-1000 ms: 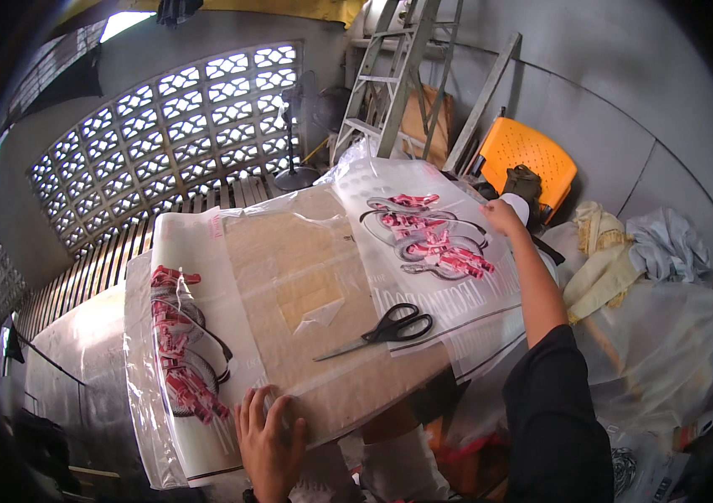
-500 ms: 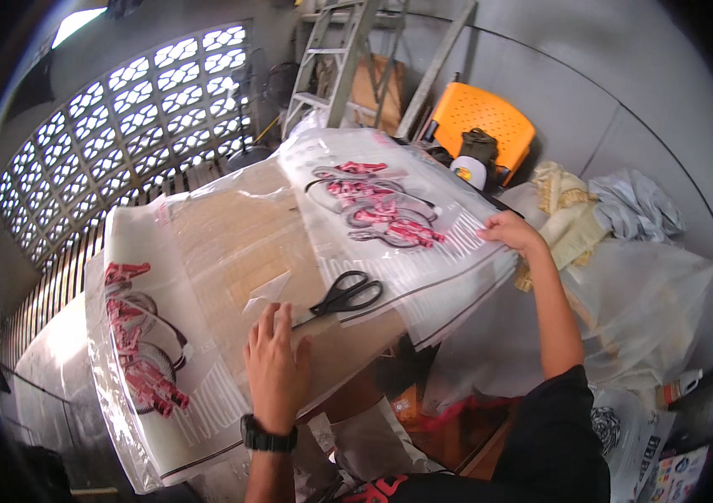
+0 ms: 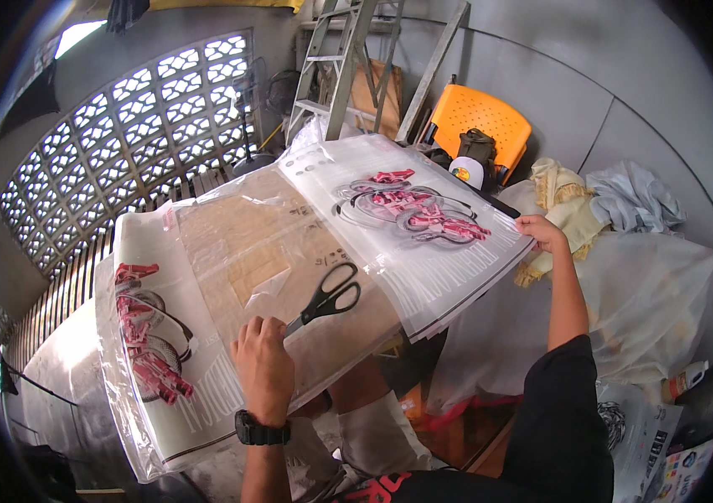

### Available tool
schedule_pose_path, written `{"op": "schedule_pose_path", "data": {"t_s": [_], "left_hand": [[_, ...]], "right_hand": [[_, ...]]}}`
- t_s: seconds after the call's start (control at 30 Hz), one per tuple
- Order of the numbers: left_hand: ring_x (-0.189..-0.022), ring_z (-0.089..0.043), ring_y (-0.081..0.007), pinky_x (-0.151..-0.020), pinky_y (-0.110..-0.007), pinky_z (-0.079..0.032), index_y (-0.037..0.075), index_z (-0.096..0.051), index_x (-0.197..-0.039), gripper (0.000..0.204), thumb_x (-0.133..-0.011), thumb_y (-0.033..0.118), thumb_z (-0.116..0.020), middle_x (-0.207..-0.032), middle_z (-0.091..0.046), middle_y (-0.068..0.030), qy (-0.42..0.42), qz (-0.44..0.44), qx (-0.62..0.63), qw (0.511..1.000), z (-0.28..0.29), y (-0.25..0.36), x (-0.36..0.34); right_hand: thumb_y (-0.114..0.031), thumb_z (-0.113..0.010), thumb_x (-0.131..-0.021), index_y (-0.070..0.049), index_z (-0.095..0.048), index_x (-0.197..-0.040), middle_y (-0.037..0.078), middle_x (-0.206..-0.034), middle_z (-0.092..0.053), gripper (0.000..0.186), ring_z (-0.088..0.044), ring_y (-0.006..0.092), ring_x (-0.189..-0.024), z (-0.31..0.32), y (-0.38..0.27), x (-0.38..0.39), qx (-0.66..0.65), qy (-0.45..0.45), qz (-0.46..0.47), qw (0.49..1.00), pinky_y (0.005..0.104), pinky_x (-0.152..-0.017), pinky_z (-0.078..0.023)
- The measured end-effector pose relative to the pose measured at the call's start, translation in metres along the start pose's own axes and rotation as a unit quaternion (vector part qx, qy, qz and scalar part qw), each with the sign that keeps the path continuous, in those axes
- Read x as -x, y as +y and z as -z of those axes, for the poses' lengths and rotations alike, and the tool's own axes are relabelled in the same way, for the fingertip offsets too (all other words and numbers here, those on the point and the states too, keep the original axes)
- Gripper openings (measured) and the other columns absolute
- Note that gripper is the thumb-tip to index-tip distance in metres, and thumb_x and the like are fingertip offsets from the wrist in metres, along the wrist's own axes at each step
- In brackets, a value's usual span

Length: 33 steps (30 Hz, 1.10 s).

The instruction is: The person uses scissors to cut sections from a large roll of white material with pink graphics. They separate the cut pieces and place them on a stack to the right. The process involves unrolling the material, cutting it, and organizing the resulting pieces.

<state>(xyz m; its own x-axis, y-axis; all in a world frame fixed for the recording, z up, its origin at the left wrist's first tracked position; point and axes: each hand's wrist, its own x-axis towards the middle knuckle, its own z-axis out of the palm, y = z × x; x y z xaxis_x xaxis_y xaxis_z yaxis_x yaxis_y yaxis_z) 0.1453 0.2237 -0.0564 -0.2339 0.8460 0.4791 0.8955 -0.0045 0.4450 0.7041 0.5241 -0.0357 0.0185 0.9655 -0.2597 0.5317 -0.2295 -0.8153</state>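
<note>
A clear plastic sheet (image 3: pixel 423 272) with red and grey printed pictures is spread over a brown surface (image 3: pixel 243 226). At its right corner my right hand (image 3: pixel 543 233) pinches the edge, arm stretched out. My left hand (image 3: pixel 263 369) rests near the front edge, its fingers curled down at the plastic; what is under them is hidden. Just beyond those fingers lie black-handled scissors (image 3: pixel 327 302), their blades pointing toward the left hand and the tips hidden beside it. A second printed picture (image 3: pixel 147 344) shows on the plastic to the left.
Behind the work surface stand a ladder (image 3: pixel 340 67) and an orange chair (image 3: pixel 482 126) with a cap (image 3: pixel 467 172) and a dark bag (image 3: pixel 479 147). Crumpled cloths (image 3: pixel 570 201) and translucent plastic (image 3: pixel 625 302) are heaped at right. A patterned block wall (image 3: pixel 139 109) is at left.
My right hand has moved right with the sheet's edge, and the printed sheet there lies flatter. My left hand's fingers have curled. The scissors have turned, handles swinging away and left.
</note>
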Motion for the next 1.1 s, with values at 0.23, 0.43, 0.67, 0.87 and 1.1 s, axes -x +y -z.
{"op": "schedule_pose_path", "data": {"t_s": [0.23, 0.43, 0.67, 0.87, 1.1], "left_hand": [[-0.088, -0.060, -0.0332, -0.077, -0.042, -0.040, 0.006, -0.062, -0.090, 0.006, -0.086, 0.003, -0.059, -0.091, -0.062, -0.0106, 0.000, 0.026, 0.019, 0.999, 0.007, -0.006, 0.013], [-0.090, -0.059, -0.0318, -0.077, -0.042, -0.039, 0.007, -0.062, -0.090, 0.004, -0.088, 0.005, -0.059, -0.091, -0.062, -0.0097, 0.003, 0.026, 0.042, 0.999, -0.011, -0.006, 0.020], [-0.093, -0.059, -0.0308, -0.080, -0.041, -0.039, 0.007, -0.063, -0.091, 0.004, -0.090, 0.006, -0.059, -0.092, -0.062, -0.0093, 0.026, 0.030, 0.027, 0.999, -0.010, -0.003, 0.024], [-0.093, -0.058, -0.0308, -0.081, -0.042, -0.040, 0.007, -0.063, -0.092, 0.005, -0.092, 0.010, -0.059, -0.092, -0.061, -0.0094, 0.023, 0.033, 0.014, 0.999, -0.006, -0.006, 0.026], [-0.093, -0.057, -0.0295, -0.081, -0.042, -0.040, 0.008, -0.064, -0.092, 0.007, -0.093, 0.013, -0.059, -0.093, -0.061, -0.0089, 0.019, 0.029, 0.020, 0.999, -0.007, -0.007, 0.028]], "right_hand": [[-0.024, -0.068, -0.096, -0.012, -0.072, -0.103, -0.005, -0.071, -0.058, 0.015, -0.053, 0.0079, -0.057, -0.007, -0.005, -0.019, 0.098, 0.024, -0.032, 0.994, 0.0288, -0.047, -0.040], [-0.026, -0.077, -0.085, 0.000, -0.071, -0.094, 0.003, -0.071, -0.064, 0.027, -0.062, 0.0179, -0.064, 0.001, -0.009, -0.055, 0.221, 0.095, 0.195, 0.951, 0.0342, -0.061, -0.051], [-0.020, -0.070, -0.085, -0.002, -0.071, -0.104, 0.017, -0.104, -0.070, 0.026, -0.067, 0.0381, -0.095, -0.082, -0.083, -0.009, 0.426, 0.340, 0.292, 0.786, 0.0443, -0.086, -0.054], [-0.033, -0.071, -0.083, -0.007, -0.071, -0.107, 0.017, -0.110, -0.066, 0.036, -0.066, 0.0333, -0.103, -0.276, -0.145, 0.059, 0.401, 0.222, 0.486, 0.744, 0.0461, -0.088, -0.052], [-0.022, -0.067, -0.080, -0.003, -0.072, -0.084, 0.016, -0.092, -0.071, 0.019, -0.071, 0.0336, -0.088, -0.302, -0.172, 0.050, 0.502, 0.104, 0.393, 0.764, 0.0470, -0.074, -0.056]]}}
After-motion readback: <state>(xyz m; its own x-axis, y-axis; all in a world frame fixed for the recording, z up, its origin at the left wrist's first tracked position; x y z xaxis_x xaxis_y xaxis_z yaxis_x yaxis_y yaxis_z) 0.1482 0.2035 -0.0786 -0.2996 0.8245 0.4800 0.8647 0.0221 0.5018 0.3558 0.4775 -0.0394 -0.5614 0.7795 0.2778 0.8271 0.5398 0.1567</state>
